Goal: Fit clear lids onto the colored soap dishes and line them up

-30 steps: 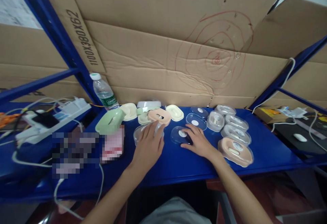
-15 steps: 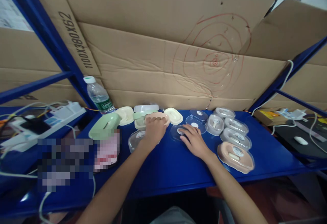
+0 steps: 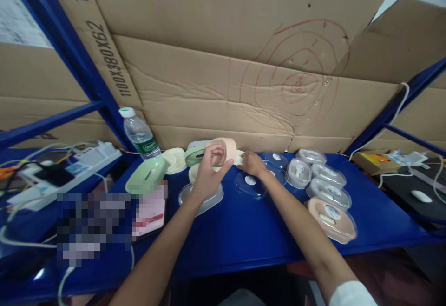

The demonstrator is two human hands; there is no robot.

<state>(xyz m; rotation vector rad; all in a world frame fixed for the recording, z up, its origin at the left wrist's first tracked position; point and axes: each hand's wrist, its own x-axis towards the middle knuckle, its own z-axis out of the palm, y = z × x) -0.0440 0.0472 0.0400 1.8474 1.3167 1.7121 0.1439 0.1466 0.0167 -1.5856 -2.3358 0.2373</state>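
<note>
My left hand point(image 3: 208, 170) holds a peach oval plastic dish point(image 3: 229, 150) raised and tilted on its side, fingers inside it and thumb at its lower edge. My right hand point(image 3: 253, 163) has its fingers on a cream oval piece point(image 3: 239, 157), which it partly hides. Under my left wrist lies a clear oval lid point(image 3: 212, 200), with a cream dish point(image 3: 193, 173) just behind. A green slotted dish point(image 3: 195, 155) rests beyond it. Below my right hand a clear lid with a round white label point(image 3: 250, 186) lies flat on the blue table point(image 3: 244, 231).
Clear-lidded oval boxes point(image 3: 329, 193) stand at the right, a peach one point(image 3: 332, 220) nearest. On the left are cream pieces point(image 3: 174, 161), a green slotted dish point(image 3: 146, 176), a water bottle point(image 3: 141, 134), a pink-screened phone point(image 3: 150, 210) and a power strip point(image 3: 87, 166). Cardboard point(image 3: 184, 83) walls the back.
My left hand has lifted the peach dish and turned it on its side. My right hand has moved left and back, from the clear lid to the cream piece.
</note>
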